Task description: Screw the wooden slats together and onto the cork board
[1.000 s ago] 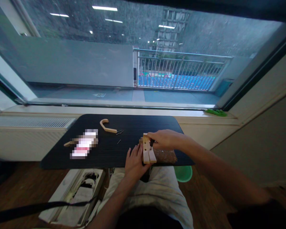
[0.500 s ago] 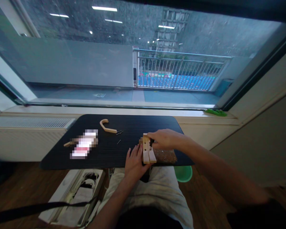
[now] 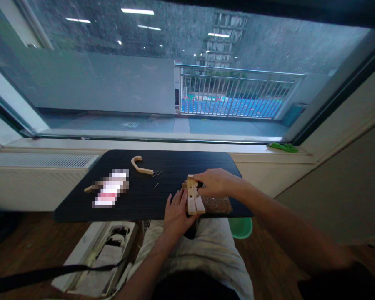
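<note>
Two pale wooden pieces (image 3: pixel 191 200) lie side by side near the front edge of the black table (image 3: pixel 137 208). Dark round holes show in the left piece. My left hand (image 3: pixel 176 212) steadies them, its fingers along their left side and its thumb across the near end. Closed around a small black-handled tool (image 3: pixel 199 184), my right hand (image 3: pixel 218 182) presses at the far part of the wood. The tool's working end is hidden, so its kind cannot be made out. Under and beside the wood is a rough brown block (image 3: pixel 217 204).
A curved wooden hook (image 3: pixel 142 170) and several screws (image 3: pixel 157 173) lie farther back on the table. To the left is a blurred-out bright object (image 3: pixel 111 189), beside a wooden stick (image 3: pixel 92 187). A green basin (image 3: pixel 241 228) stands below; a green cloth (image 3: pixel 283 147) lies on the sill.
My right hand has shifted very slightly at the wood, its fingers a little lower over the black-handled tool. My left hand and the wooden pieces stay in place.
</note>
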`<state>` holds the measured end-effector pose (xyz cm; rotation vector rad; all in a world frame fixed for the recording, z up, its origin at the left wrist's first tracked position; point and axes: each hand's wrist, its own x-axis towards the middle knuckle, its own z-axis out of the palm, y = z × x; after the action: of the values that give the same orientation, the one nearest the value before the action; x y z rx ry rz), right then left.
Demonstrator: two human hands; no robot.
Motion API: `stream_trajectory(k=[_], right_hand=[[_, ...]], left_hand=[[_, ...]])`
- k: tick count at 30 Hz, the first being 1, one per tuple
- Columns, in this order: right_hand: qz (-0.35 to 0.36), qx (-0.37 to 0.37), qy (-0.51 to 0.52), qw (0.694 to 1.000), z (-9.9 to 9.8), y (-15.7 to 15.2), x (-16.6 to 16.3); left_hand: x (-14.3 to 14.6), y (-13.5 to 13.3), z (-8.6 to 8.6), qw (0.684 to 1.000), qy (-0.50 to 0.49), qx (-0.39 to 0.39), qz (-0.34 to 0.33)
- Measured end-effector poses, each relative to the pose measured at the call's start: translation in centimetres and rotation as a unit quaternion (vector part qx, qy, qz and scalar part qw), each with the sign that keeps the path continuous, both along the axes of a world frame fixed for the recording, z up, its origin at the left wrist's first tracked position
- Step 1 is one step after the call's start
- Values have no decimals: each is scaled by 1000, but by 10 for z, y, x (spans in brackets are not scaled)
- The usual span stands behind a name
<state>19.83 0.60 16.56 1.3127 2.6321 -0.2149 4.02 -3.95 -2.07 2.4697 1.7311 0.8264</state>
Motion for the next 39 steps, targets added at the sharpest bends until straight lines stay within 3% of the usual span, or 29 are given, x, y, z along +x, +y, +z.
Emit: stream_trajectory(k=[27,39], right_hand=[[-87,47,-9,995,-1,-5,-16],[-85,54,-4,995,-7,0,-13]], left_hand=[[0,0,0,1000,15,-7,4],[-1,0,0,1000,11,-3,2]])
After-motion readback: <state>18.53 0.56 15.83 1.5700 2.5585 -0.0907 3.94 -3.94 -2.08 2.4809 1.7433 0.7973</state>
